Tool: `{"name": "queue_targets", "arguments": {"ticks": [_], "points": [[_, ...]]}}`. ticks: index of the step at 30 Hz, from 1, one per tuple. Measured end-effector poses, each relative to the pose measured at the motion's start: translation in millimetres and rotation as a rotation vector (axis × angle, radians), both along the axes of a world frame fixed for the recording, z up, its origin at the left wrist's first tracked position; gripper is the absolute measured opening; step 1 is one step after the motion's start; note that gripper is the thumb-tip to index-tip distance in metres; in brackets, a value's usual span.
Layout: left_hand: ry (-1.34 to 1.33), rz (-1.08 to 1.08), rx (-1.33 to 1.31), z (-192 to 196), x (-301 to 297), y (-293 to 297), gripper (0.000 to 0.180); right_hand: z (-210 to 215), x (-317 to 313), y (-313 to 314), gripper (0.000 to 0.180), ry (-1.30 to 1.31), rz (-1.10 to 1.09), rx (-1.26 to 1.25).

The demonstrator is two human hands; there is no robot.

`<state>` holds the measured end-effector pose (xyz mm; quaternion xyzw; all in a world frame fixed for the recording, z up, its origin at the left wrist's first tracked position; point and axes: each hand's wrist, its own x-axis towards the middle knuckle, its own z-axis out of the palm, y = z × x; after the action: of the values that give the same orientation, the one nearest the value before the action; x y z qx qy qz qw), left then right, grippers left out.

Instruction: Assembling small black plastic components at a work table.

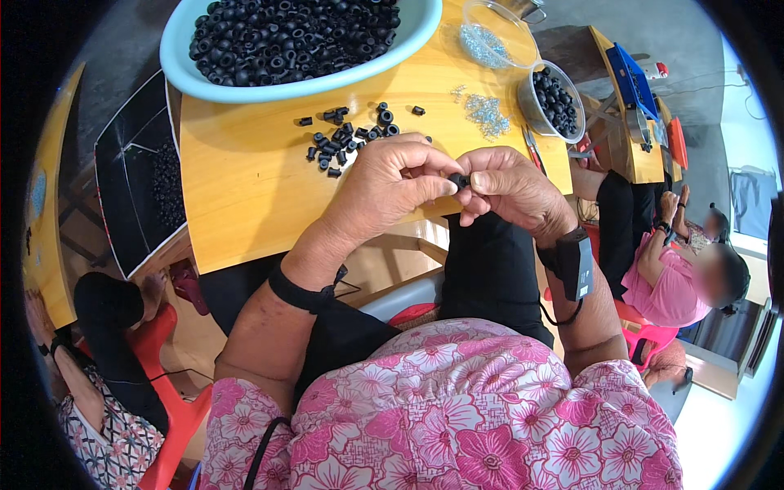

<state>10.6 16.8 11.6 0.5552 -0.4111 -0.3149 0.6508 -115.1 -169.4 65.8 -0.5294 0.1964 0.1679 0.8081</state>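
Note:
My left hand (402, 181) and my right hand (513, 186) meet above the front edge of the yellow table (245, 180). Between their fingertips is a small black rubber part (459, 180), pinched from both sides; the fingers cover much of it. Just beyond my left hand lies a loose pile of small black rubber parts (331, 145), some shaped like short flanged plugs. Farther right, a scatter of tiny clear, shiny pieces (487, 114) rests on the tabletop.
A large light-blue basin (175, 61) full of black parts stands at the back. To the right are a clear tub of black parts (555, 106), a clear bowl (500, 37) and a red-handled tool (534, 151). Other people sit at both sides; a black-lined box (135, 188) stands left.

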Motion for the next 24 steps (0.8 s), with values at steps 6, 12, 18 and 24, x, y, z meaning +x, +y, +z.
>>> {"name": "queue_targets", "arguments": {"ticks": [6, 12, 18, 24], "points": [[0.016, -0.018, -0.001, 0.9, 0.8, -0.1, 0.015, 1.1, 2.1, -0.6, 0.038, 0.034, 0.011, -0.083], [0.032, -0.016, 0.022, -1.9, 0.3, -0.4, 0.014, 5.7, 5.0, 1.5, 0.035, 0.059, 0.029, -0.139], [0.169, 0.000, -0.021, -2.5, -4.0, -1.8, 0.014, 7.1, 4.0, 10.8, 0.031, -0.001, -0.092, -0.226], [0.260, 0.000, -0.001, -5.9, -5.1, -2.9, 0.016, 3.3, -1.4, 22.0, 0.019, -0.149, -0.274, -0.350]]}}
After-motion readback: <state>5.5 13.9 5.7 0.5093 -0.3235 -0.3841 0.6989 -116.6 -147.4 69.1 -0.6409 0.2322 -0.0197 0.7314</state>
